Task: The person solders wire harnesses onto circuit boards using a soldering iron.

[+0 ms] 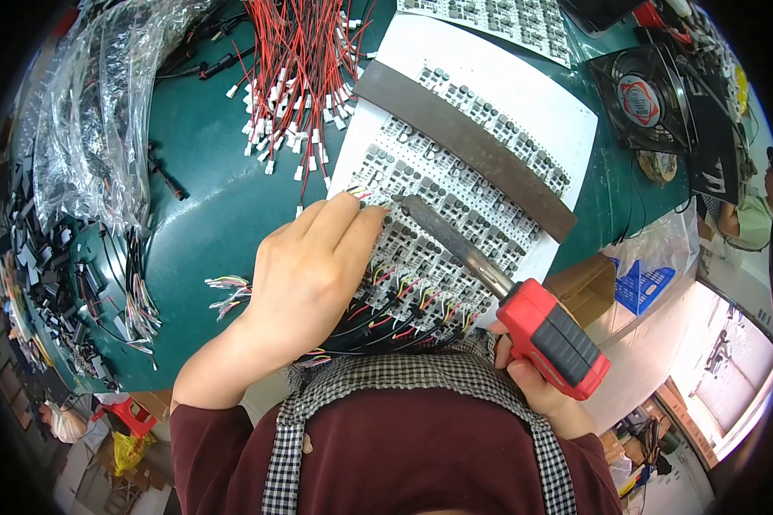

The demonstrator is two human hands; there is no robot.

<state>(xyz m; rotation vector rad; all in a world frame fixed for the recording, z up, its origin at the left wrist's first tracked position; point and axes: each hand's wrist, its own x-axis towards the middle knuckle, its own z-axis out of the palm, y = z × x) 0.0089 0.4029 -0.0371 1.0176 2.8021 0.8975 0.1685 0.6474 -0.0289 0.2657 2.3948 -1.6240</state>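
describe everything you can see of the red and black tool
The red and black tool has a chunky, plastic-looking handle, a shiny metal collar and a darker, discoloured barrel narrowing toward the tip. The right hand holds it slanting up-left over the circuit boards, tip close to the left hand; whether it touches anything there is unclear.

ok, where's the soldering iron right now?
In the head view, the soldering iron is right of centre, its handle in the right hand and its tip over the circuit boards, close beside the left hand.
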